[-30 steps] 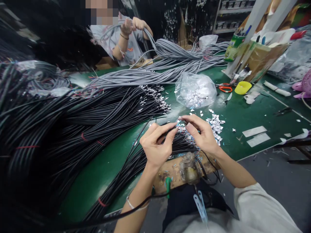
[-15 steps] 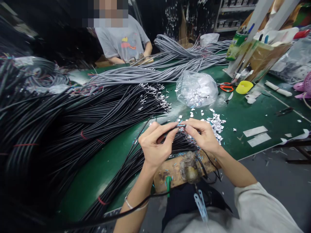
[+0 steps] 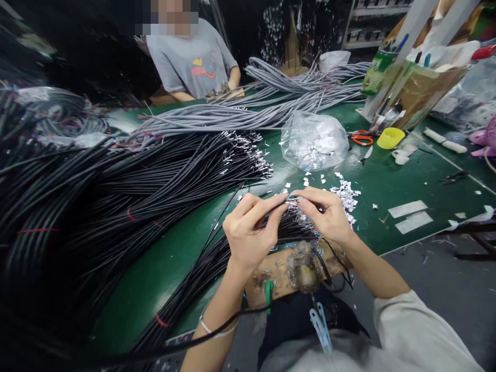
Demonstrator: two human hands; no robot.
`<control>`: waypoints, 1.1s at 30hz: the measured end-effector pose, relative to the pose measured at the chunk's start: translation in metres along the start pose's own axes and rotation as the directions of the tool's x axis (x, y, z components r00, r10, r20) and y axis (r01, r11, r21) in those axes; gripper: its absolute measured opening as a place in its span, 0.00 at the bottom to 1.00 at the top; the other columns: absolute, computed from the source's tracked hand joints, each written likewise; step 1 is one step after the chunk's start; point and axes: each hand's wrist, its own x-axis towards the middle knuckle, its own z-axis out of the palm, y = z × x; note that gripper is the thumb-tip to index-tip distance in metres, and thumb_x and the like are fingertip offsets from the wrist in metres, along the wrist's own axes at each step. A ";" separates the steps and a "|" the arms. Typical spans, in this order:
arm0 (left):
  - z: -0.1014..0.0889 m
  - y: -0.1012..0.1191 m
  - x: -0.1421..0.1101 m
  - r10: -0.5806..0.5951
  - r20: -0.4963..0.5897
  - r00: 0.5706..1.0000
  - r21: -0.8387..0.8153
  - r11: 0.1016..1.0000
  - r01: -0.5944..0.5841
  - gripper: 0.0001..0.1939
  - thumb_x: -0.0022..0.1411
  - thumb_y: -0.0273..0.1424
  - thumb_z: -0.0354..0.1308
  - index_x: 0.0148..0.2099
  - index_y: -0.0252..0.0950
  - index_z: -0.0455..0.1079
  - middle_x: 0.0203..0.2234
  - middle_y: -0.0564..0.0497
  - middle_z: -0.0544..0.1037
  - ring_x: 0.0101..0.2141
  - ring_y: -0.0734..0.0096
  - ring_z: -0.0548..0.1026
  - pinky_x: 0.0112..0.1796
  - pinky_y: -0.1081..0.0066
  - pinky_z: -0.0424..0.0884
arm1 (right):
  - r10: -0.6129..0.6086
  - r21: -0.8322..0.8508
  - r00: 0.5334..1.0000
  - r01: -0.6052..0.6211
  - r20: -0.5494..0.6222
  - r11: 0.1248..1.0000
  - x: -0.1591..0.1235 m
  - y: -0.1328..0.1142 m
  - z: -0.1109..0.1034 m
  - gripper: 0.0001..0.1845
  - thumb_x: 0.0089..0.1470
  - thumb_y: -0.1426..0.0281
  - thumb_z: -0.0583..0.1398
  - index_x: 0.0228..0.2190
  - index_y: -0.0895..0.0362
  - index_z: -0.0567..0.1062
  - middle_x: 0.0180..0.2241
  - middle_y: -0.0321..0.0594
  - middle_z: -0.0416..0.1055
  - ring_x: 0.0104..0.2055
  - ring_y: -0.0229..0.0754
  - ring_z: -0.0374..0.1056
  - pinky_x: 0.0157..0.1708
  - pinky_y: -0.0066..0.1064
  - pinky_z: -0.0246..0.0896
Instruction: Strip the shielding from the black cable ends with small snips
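My left hand [image 3: 251,230] and my right hand [image 3: 325,212] meet over the near edge of the green table [image 3: 387,178]. Both pinch the stripped tip of one black cable [image 3: 271,219], where small blue and silver wire ends show between the fingertips. The cable runs down under my left wrist. Below my hands lies a bundle of black cables [image 3: 201,274] with foil-wrapped ends. A worn wooden block [image 3: 279,274] is clamped to the table edge under my wrists.
A large heap of black cables [image 3: 116,196] fills the left. Grey cables [image 3: 248,113] lie behind it, in front of a person in a grey shirt [image 3: 194,64]. A clear bag of foil scraps [image 3: 313,142], loose foil bits [image 3: 344,194], orange scissors [image 3: 360,138] and a yellow dish [image 3: 389,138] sit to the right.
The person opposite has put down the grey cables held up a second ago and now rests both hands at the table. My hands have hardly moved, still pinching the cable tip.
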 end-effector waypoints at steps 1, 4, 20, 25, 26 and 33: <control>0.001 0.001 0.000 -0.011 -0.022 1.000 0.006 1.000 0.011 0.11 0.51 0.23 0.65 0.38 0.39 0.76 0.24 0.57 0.73 0.21 0.84 0.65 0.21 0.80 0.62 | 0.004 -0.008 1.000 -0.004 -0.016 1.000 0.000 0.000 0.000 0.11 0.56 0.68 0.57 0.38 0.56 0.78 0.28 0.38 0.73 0.28 0.34 0.65 0.28 0.28 0.59; 0.001 0.001 -0.002 -0.072 -0.073 0.995 -0.006 0.997 0.071 0.07 0.50 0.25 0.66 0.34 0.38 0.75 0.24 0.56 0.74 0.23 0.81 0.68 0.23 0.79 0.64 | -0.013 -0.043 0.998 0.010 -0.064 0.999 -0.001 -0.001 -0.001 0.10 0.56 0.70 0.58 0.38 0.57 0.78 0.28 0.37 0.73 0.28 0.33 0.65 0.28 0.27 0.60; -0.002 -0.004 0.002 -0.428 0.370 0.825 -0.311 0.779 0.544 0.20 0.63 0.39 0.51 0.23 0.33 0.68 0.12 0.57 0.58 0.15 0.82 0.55 0.16 0.76 0.50 | -0.052 -0.098 0.994 0.043 -0.093 0.994 -0.002 -0.003 -0.003 0.08 0.55 0.70 0.58 0.37 0.55 0.77 0.30 0.37 0.73 0.31 0.34 0.66 0.32 0.29 0.60; 0.001 -0.001 -0.001 -0.218 0.207 0.954 -0.120 0.962 0.246 0.09 0.59 0.30 0.57 0.28 0.34 0.74 0.17 0.55 0.68 0.19 0.81 0.61 0.21 0.76 0.56 | 0.024 0.037 0.984 -0.018 -0.176 0.999 -0.001 -0.001 -0.001 0.06 0.47 0.67 0.65 0.29 0.55 0.75 0.26 0.33 0.66 0.26 0.32 0.60 0.25 0.27 0.53; 0.001 -0.001 -0.002 -0.181 0.211 0.961 -0.095 0.974 0.204 0.08 0.59 0.30 0.58 0.29 0.34 0.74 0.18 0.55 0.69 0.19 0.81 0.62 0.22 0.76 0.57 | 0.030 0.049 0.981 -0.021 -0.191 0.999 0.000 -0.001 0.000 0.06 0.46 0.68 0.66 0.27 0.56 0.74 0.25 0.33 0.65 0.26 0.32 0.58 0.24 0.27 0.51; 0.010 -0.007 -0.002 -0.111 0.228 0.967 -0.114 0.984 0.140 0.08 0.61 0.29 0.56 0.30 0.34 0.72 0.21 0.54 0.72 0.21 0.79 0.66 0.24 0.76 0.60 | 0.326 0.592 0.916 -0.401 0.235 0.699 0.002 0.008 0.005 0.16 0.48 0.55 0.62 0.28 0.55 0.69 0.16 0.25 0.48 0.15 0.28 0.40 0.15 0.26 0.35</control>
